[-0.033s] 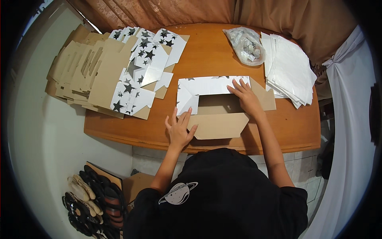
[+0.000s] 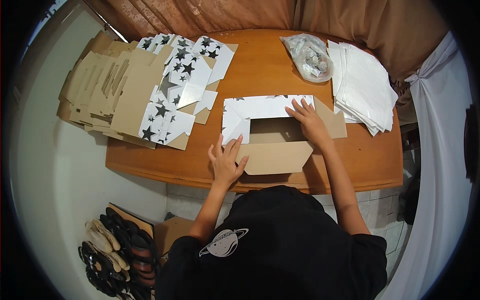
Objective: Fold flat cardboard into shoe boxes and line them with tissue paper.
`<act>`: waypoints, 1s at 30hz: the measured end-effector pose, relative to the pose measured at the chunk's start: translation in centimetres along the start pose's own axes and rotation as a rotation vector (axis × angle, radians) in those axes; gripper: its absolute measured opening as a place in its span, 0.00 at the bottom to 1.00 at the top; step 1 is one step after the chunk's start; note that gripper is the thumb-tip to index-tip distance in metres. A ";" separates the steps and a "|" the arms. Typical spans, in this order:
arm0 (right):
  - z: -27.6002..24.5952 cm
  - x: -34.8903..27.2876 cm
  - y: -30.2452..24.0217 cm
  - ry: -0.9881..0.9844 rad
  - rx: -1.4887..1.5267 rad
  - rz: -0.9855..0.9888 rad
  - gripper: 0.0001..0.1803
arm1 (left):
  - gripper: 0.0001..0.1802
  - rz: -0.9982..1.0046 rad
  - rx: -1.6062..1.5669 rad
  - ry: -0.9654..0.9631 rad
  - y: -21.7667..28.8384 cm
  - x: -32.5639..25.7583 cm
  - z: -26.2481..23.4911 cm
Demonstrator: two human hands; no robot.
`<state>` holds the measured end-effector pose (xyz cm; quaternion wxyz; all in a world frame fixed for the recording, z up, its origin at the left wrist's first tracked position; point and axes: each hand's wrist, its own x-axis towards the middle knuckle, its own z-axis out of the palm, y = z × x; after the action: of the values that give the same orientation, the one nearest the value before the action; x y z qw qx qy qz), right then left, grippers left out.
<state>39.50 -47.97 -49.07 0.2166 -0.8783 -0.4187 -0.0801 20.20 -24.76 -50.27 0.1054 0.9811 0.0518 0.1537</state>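
A partly folded cardboard box (image 2: pixel 267 100) lies on the table in front of me, white with black stars on its far and left folded edges. Its inside is plain brown. The near brown flap (image 2: pixel 275 159) leans out toward me, and another brown flap (image 2: pixel 334 122) sticks out at the right. My left hand (image 2: pixel 228 162) is at the near left corner, fingers spread, touching the white edge and the near flap. Across the far right corner lies my right hand (image 2: pixel 311 122), its fingers stretched over the starred edge. The right thumb is hidden.
On the left of the wooden table (image 2: pixel 260 65) is a pile of flat brown box blanks (image 2: pixel 132 97), with starred white ones (image 2: pixel 182 70) on top. A clear plastic bag (image 2: pixel 312 60) with small items and a stack of white sheets (image 2: pixel 365 85) lie far right. Shoes (image 2: pixel 135 245) are at lower left.
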 end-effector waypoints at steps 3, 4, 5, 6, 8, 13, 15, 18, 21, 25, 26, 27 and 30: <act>0.0 0.0 0.0 0.001 0.006 -0.006 0.33 | 0.35 0.063 -0.051 0.117 -0.1 1.2 -0.4; 0.1 0.0 0.1 0.002 0.015 -0.003 0.33 | 0.35 0.049 -0.076 0.072 -0.2 1.6 -0.7; 0.1 0.0 0.2 0.003 0.024 0.000 0.33 | 0.35 0.036 -0.101 0.027 -0.3 1.9 -0.9; 0.1 0.0 0.2 0.002 0.025 -0.001 0.33 | 0.35 0.034 -0.101 0.027 -0.3 2.1 -1.1; 0.2 0.1 0.1 -0.004 0.013 -0.002 0.33 | 0.37 0.037 -0.056 -0.064 -0.3 2.2 -1.3; 0.5 0.1 0.2 0.010 0.001 -0.003 0.33 | 0.37 0.093 -0.072 -0.040 -1.2 2.2 -0.8; 0.5 0.2 0.2 0.016 -0.004 -0.001 0.33 | 0.37 0.101 -0.126 -0.040 -1.4 2.2 -0.6; 0.4 0.2 0.2 0.017 -0.010 0.002 0.33 | 0.36 0.112 -0.095 -0.036 -1.2 2.2 -0.6; 0.1 0.0 0.2 0.009 0.011 0.002 0.33 | 0.36 0.081 -0.003 -0.058 -0.6 2.2 -0.7; -2.3 -0.9 -1.9 -0.069 0.050 0.036 0.33 | 0.36 0.009 -0.023 -0.135 -0.1 2.3 -1.1; -3.3 -1.3 -2.7 -0.096 0.101 0.062 0.32 | 0.37 -0.007 -0.040 -0.160 0.0 2.5 -1.3; -4.5 -1.8 -3.2 -0.080 0.095 0.027 0.33 | 0.37 -0.004 -0.040 -0.161 0.4 2.7 -1.7; -6.9 -3.6 -4.0 0.116 0.035 -0.055 0.35 | 0.39 -0.047 -0.059 -0.182 1.3 3.8 -1.8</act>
<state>34.38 -51.35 -42.78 0.2533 -0.8563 -0.4310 -0.1294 23.29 -25.17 -47.21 0.1420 0.9860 0.0605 0.0628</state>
